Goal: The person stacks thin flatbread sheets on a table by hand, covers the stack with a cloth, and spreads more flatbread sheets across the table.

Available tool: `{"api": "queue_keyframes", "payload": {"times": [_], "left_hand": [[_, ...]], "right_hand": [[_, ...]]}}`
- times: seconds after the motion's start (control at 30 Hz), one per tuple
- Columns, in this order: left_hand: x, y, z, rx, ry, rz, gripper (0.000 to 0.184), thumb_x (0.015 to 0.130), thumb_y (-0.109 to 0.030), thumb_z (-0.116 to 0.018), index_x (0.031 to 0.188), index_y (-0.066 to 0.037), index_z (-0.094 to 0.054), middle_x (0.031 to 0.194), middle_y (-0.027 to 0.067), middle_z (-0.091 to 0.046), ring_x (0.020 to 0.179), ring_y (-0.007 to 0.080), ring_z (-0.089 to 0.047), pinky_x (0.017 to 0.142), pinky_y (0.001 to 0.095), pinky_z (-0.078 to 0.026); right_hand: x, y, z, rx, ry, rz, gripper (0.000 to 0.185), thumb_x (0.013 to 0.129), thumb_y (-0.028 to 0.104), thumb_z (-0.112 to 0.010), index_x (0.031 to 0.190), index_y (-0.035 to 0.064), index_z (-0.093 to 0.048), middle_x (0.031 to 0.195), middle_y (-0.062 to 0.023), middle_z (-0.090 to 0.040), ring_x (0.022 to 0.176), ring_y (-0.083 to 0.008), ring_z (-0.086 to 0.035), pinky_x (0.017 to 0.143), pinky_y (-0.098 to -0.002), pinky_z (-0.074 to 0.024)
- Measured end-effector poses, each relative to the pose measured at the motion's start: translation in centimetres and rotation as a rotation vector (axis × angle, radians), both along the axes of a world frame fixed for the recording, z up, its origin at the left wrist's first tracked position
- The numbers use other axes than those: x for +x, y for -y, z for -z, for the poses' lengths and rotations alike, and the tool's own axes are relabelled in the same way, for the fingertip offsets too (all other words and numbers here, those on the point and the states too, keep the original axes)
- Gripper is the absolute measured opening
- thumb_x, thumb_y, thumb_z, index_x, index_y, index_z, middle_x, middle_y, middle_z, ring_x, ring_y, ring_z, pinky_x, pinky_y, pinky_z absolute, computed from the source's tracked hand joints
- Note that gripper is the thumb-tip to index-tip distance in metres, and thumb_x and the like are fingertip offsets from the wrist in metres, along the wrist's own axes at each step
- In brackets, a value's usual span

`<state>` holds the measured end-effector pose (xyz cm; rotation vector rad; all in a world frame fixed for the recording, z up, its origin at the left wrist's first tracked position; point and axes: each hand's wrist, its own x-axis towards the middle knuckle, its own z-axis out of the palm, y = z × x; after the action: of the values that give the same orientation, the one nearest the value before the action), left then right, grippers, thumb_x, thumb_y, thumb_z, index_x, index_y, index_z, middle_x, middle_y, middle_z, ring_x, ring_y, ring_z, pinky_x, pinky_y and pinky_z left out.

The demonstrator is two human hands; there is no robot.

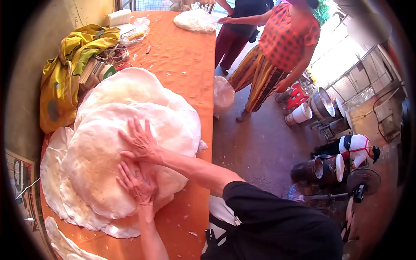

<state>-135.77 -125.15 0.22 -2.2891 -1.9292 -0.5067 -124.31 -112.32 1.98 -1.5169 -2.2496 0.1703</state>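
A pile of large, thin, pale round flatbreads [99,169] lies overlapping on the orange-covered table [186,52]. My left hand [138,184] is laid flat on the upper flatbread, its fingers stretched out. Just above it in the view, my right hand [141,144] also presses flat on the same bread with fingers spread. The two hands are close together, near the right part of the top round. Neither hand grips anything. Part of another flatbread [65,242] shows at the bottom left corner of the table.
A yellow cloth bundle [69,73] and cables [113,54] lie by the wall. A plastic-wrapped bundle [196,21] sits at the table's far end. A person in a spotted orange top [281,39] stands beyond the table's right edge. Metal pots [323,103] and another person [357,147] are to the right.
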Motion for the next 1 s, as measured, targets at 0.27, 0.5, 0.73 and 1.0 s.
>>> {"api": "queue_keyframes", "payload": {"times": [0.27, 0.5, 0.73, 1.0], "left_hand": [[-5.6, 3.1, -2.8, 0.047, 0.278, 0.077, 0.055, 0.092, -0.040, -0.058, 0.130, 0.000, -0.059, 0.136, 0.0291, -0.051, 0.130, 0.0460, -0.045, 0.110, 0.0571, -0.033], [-26.1, 9.4, 2.1, 0.191, 0.388, -0.800, 0.046, 0.090, -0.022, -0.069, 0.127, 0.004, -0.059, 0.124, 0.0241, -0.061, 0.117, 0.0379, -0.059, 0.097, 0.0446, -0.049], [-38.4, 4.3, 6.9, 0.242, 0.886, -0.921, 0.021, 0.082, -0.007, -0.067, 0.099, 0.002, -0.061, 0.088, 0.0058, -0.065, 0.079, 0.0139, -0.060, 0.065, 0.0282, -0.048], [-39.8, 4.2, 1.1, -0.078, 1.426, -1.104, 0.027, 0.078, -0.027, -0.080, 0.088, -0.005, -0.066, 0.066, 0.0000, -0.057, 0.047, 0.0091, -0.045, 0.040, 0.0245, -0.031]], "right_hand": [[0.0, 0.5, 0.6, 0.010, 0.012, -0.004, 0.085, 0.085, 0.067, -0.052, 0.152, 0.0160, -0.038, 0.156, -0.0318, -0.023, 0.147, -0.0507, -0.016, 0.113, -0.0706, -0.0091], [-0.4, 0.5, 1.9, 0.130, 0.182, -0.051, 0.079, 0.089, 0.063, -0.053, 0.151, 0.0156, -0.039, 0.154, -0.0326, -0.027, 0.144, -0.0520, -0.020, 0.108, -0.0749, -0.0160], [-0.5, -0.6, 1.1, 0.094, 0.263, -0.012, 0.077, 0.092, 0.065, -0.047, 0.154, 0.0198, -0.036, 0.158, -0.0278, -0.025, 0.147, -0.0460, -0.019, 0.115, -0.0654, -0.0104], [-0.6, -0.6, 1.5, 0.095, 0.246, -0.006, 0.077, 0.091, 0.064, -0.050, 0.153, 0.0215, -0.037, 0.157, -0.0269, -0.026, 0.147, -0.0456, -0.020, 0.114, -0.0669, -0.0119]]}}
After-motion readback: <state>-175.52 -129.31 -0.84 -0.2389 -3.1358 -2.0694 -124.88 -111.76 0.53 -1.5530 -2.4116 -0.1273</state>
